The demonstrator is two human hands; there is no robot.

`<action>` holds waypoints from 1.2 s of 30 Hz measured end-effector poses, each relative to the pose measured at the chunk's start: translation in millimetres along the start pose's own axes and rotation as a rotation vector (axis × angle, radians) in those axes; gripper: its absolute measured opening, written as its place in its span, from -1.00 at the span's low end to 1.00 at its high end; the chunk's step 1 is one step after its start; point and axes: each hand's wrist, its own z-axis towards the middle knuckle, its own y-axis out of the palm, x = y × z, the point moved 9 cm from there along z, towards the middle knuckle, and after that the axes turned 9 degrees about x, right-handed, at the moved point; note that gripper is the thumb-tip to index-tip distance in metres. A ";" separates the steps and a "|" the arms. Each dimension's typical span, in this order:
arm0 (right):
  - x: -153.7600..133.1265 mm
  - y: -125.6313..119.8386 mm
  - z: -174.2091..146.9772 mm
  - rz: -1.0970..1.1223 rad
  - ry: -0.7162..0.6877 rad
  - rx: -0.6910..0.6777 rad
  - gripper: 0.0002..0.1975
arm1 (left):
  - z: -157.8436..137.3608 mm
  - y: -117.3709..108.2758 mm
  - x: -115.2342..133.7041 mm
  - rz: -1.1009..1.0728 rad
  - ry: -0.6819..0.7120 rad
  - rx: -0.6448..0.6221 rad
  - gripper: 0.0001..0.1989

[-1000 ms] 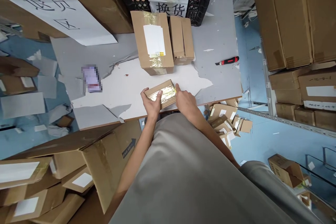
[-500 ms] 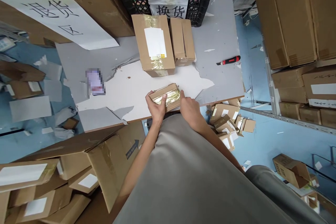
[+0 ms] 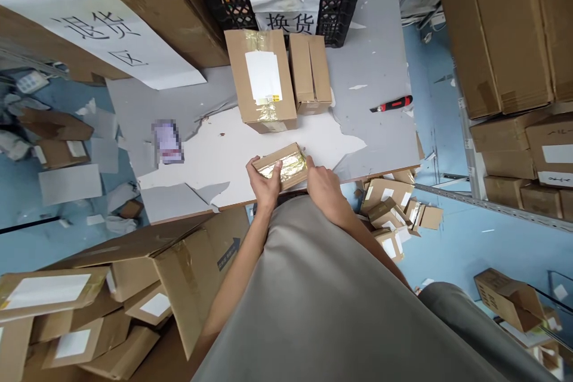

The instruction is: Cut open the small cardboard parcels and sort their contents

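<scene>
A small cardboard box [image 3: 290, 166] with shiny clear tape along its top is held tilted at the table's front edge, close to my body. My left hand [image 3: 265, 187] grips its left end, thumb lying on the tape. At the opposite end my right hand [image 3: 325, 186] is closed, a fingertip against the box's right edge; its other fingers are hidden underneath. Behind them stand a larger taped carton [image 3: 239, 65] with a white label and a narrower carton [image 3: 320, 68]. A red and black utility knife [image 3: 394, 104] lies to the right.
A black crate [image 3: 344, 9] with booklets stands at the back, beside a big open carton [image 3: 192, 30] bearing a paper sign. A blurred purple item [image 3: 169, 142] lies on the left of the worn table [image 3: 371, 71]. Loose boxes [image 3: 387, 197] fill the floor at right.
The view has shifted slightly, so the surroundings appear moved. Both hands keep their hold on the small box, with hardly any motion.
</scene>
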 end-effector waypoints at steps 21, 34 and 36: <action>14.9 19.8 -22.7 -0.045 -0.032 -0.077 -0.22 | 8.7 -0.7 2.9 0.008 -0.016 0.008 -0.29; 66.1 31.3 59.1 0.450 0.109 0.105 -0.66 | 38.4 -5.9 -14.4 -0.049 -0.061 -0.061 -0.25; 79.7 63.0 93.9 0.658 0.184 0.076 -0.71 | 39.4 -8.4 -16.1 -0.049 -0.070 -0.064 -0.25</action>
